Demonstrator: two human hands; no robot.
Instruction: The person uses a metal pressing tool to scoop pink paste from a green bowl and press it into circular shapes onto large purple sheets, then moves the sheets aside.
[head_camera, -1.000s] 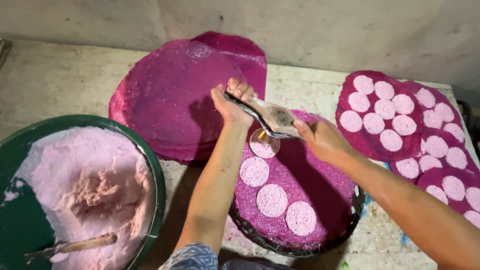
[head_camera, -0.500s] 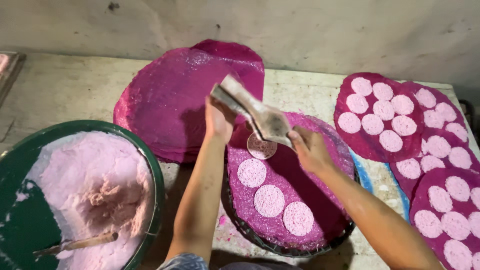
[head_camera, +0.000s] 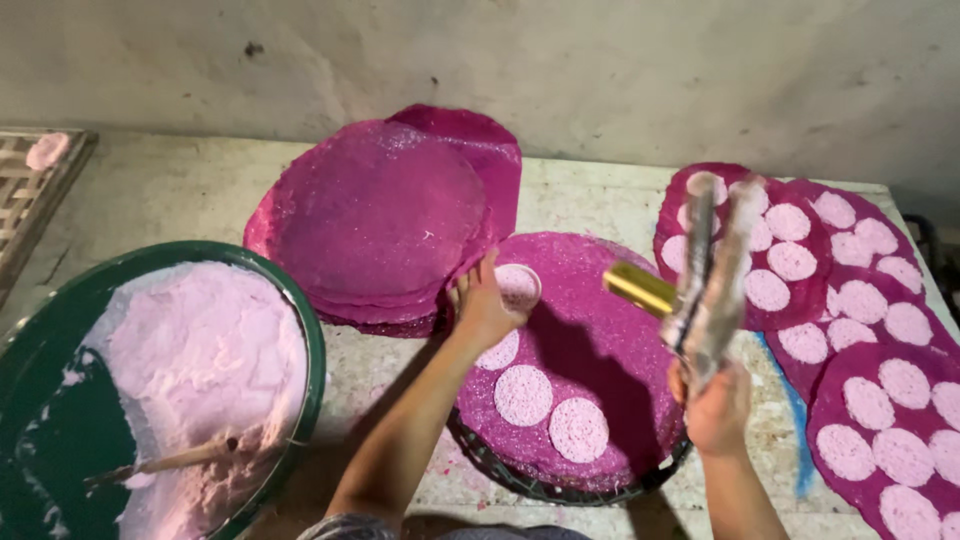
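Pink disc (head_camera: 519, 287) sits near far edge of magenta sheet (head_camera: 600, 330) w/ left hand (head_camera: 484, 305) fingers curled round it, touching. Right hand (head_camera: 716, 410) fist closed on metal press tool (head_camera: 712, 270), raised upright over sheet's right edge. Three more discs (head_camera: 524, 394) nearer front. Sheet rests on round rack (head_camera: 560, 487). Green tub (head_camera: 300, 320) of pink batter at table's left.

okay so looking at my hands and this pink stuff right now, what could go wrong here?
1. The left hand presses a soft pale pink disc on the round magenta sheet; it could smear or tear.
2. The right hand holds the metal press tool raised; crumbs may drop onto the finished discs.
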